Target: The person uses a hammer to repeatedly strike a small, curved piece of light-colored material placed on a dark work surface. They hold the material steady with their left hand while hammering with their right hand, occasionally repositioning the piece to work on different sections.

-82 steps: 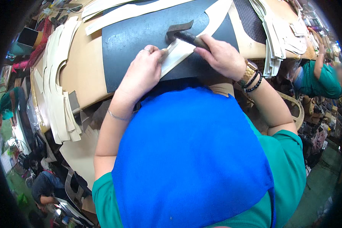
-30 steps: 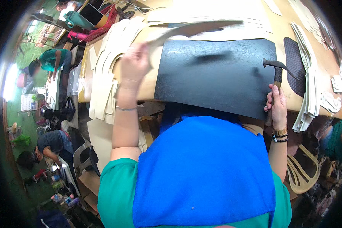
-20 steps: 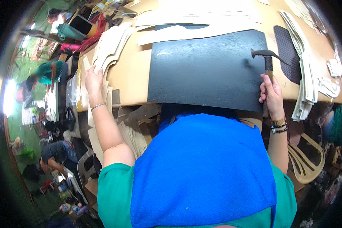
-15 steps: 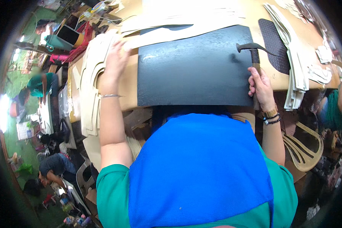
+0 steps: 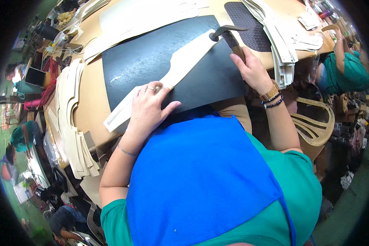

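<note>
1. Since the earlier frame, a cream strip [image 5: 168, 80] has come onto the black mat [image 5: 151, 61].
2. Left hand [image 5: 149, 106] presses flat, fingers spread, on the strip's near end.
3. Right hand [image 5: 254, 71] grips the hammer [image 5: 229, 35] at the strip's far end; the long axis runs diagonally between both hands.

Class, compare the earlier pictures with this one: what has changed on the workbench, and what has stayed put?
The left hand left the stack at the bench's left side and now presses a long cream-coloured cut piece onto the black rubber mat. The right hand keeps its grip on the dark-headed hammer. The mat stayed.
</note>
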